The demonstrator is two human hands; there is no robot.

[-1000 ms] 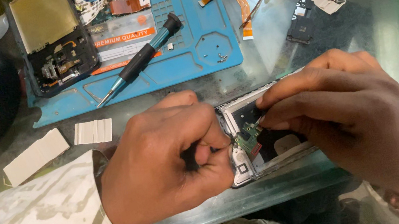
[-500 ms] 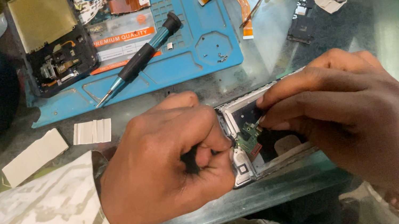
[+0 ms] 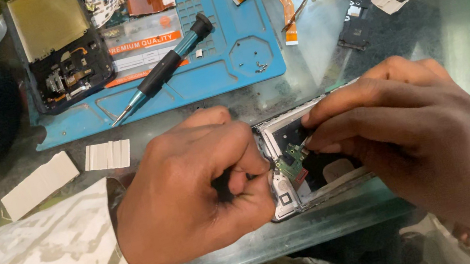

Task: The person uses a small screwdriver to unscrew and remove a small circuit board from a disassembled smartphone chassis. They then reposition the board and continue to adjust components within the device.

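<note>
Green circuit board (image 3: 292, 164) between both hands' grip.

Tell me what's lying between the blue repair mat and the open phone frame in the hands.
Head view: only bare glass tabletop between blue repair mat and open phone frame.

Over the opened phone frame (image 3: 311, 167), your left hand (image 3: 195, 196) barely shifted, curling a touch tighter against the frame's left edge, while your right hand (image 3: 413, 134) pressed its fingertips slightly nearer the small green circuit board (image 3: 292, 164) inside it.
</note>
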